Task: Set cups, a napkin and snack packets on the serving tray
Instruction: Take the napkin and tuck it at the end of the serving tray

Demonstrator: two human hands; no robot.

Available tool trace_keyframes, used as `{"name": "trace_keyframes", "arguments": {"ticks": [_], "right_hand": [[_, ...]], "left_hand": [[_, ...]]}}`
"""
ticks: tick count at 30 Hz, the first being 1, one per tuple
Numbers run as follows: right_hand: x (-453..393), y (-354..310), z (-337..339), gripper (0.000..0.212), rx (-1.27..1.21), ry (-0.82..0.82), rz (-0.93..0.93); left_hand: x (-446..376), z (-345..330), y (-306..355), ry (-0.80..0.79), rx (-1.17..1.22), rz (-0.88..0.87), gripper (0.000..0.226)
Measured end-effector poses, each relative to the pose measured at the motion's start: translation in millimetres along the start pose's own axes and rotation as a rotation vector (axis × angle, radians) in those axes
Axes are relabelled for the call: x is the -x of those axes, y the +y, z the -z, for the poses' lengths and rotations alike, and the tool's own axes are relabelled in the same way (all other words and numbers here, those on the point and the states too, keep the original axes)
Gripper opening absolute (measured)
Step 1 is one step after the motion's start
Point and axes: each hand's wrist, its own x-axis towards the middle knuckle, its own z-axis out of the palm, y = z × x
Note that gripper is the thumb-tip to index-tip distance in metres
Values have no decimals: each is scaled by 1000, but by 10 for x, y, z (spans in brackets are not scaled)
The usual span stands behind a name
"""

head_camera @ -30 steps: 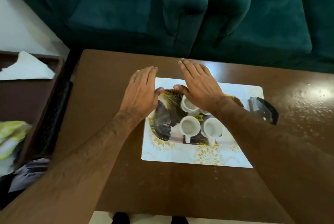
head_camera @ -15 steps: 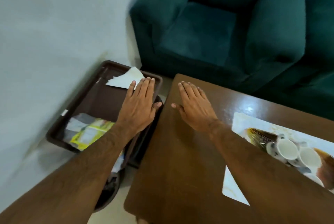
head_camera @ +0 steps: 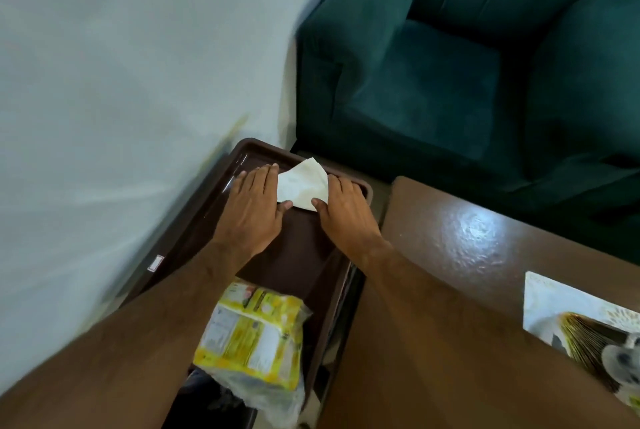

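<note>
A white folded napkin [head_camera: 302, 185] lies at the far end of the dark brown serving tray [head_camera: 298, 257]. My left hand [head_camera: 254, 209] lies flat against its left side and my right hand [head_camera: 346, 215] against its right side. Both thumbs touch the napkin's near edge, and the fingers are stretched out, not closed around it. Yellow snack packets [head_camera: 254, 342] in clear wrap lie at the tray's near end, partly under my left forearm. Part of a white cup [head_camera: 623, 356] shows at the right edge, on a dark plate on a patterned placemat [head_camera: 554, 300].
The tray sits low between a pale wall [head_camera: 121, 82] on the left and the brown wooden table [head_camera: 467, 248] on the right. A teal sofa [head_camera: 450, 89] stands behind both.
The view swung left from the table to the tray. Both hands moved from the cups, over the table's edge, to the tray's far end, and now flank the napkin.
</note>
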Motion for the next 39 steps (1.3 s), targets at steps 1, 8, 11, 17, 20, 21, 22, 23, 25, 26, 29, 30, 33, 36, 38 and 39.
{"name": "trace_keyframes", "arguments": {"ticks": [1,8,11,17,20,21,22,23,25,26,29,30,33,36,38,39], "right_hand": [[-57,-15,-58,58,0,-2,-34],[-290,-57,-273,55,-28,94,-147],[-327,-59,-301,58,-154,137,-162],[-308,-51,-276,25,-324,261,-39],[-193,-68,-252,18,-362,353,87],[-152,-71,-250,18,-374,376,122],[-111,-77,-252,19,-373,384,151],[-71,-82,-256,20,-360,371,170],[-6,-82,-281,21,-322,283,172],[20,-79,-306,21,-290,223,164],[47,-70,-356,21,-190,93,115],[41,-69,-354,22,-177,80,107],[9,-61,-324,23,-226,105,66],[6,-42,-313,29,-349,134,22],[51,-5,-296,34,-390,148,33],[81,21,-279,36,-410,159,45]], "left_hand": [[-72,-63,-28,-10,22,8,70],[-428,-380,-59,-110,182,99,74],[-490,-391,-74,-112,191,110,74],[-525,-205,-173,-71,433,24,78],[-504,-92,-268,-24,585,-49,77],[-482,-70,-311,12,606,-80,74],[-455,-59,-355,49,614,-112,69],[-425,-54,-394,77,611,-139,64],[-360,-66,-446,77,572,-170,51],[-325,-76,-457,50,550,-180,45],[-246,-107,-451,-18,486,-238,38],[-234,-111,-438,-24,469,-249,40],[-232,-108,-376,10,453,-232,38],[-238,-75,-289,67,500,-191,30],[-248,-21,-204,86,564,-160,33],[-255,13,-160,85,589,-141,35]]}}
